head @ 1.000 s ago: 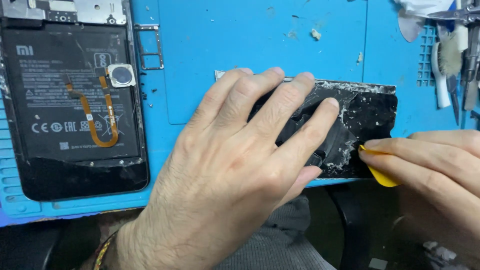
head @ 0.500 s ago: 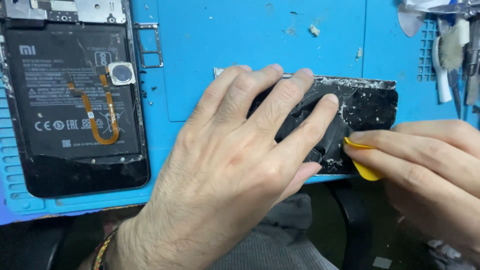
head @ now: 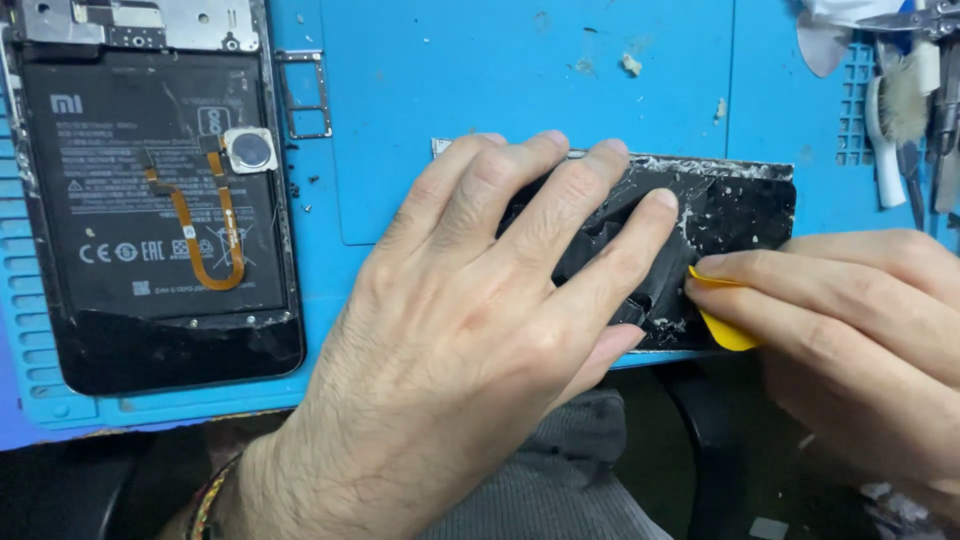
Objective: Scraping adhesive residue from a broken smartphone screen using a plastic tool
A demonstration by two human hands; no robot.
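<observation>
Pressed the left hand (head: 470, 330) flat and open, fingers spread, on the cracked black panel (head: 745, 205), apparently to pin it against the blue mat (head: 480, 80) and stop it sliding. Pinched a yellow pick (head: 728, 328) in the right hand (head: 850, 320) between thumb and fingertips, tip pushed in at the panel's near right edge, just beside the left little finger. Held low, likely for prying under the crumpled, loosened layer. Set the panel close along the mat's near edge, its left end hidden under the left hand. Left bare mat beyond the panel's far edge, with only a few crumbs there. Parked the opened phone (head: 160, 200) well apart at the left, back off, orange ribbon cable (head: 200, 240) showing, a thin metal tray frame (head: 303, 95) just beside it. Stood a brush (head: 900, 110) and metal tools (head: 945, 100) at the far right, near the panel's right end, so little room on that side.
</observation>
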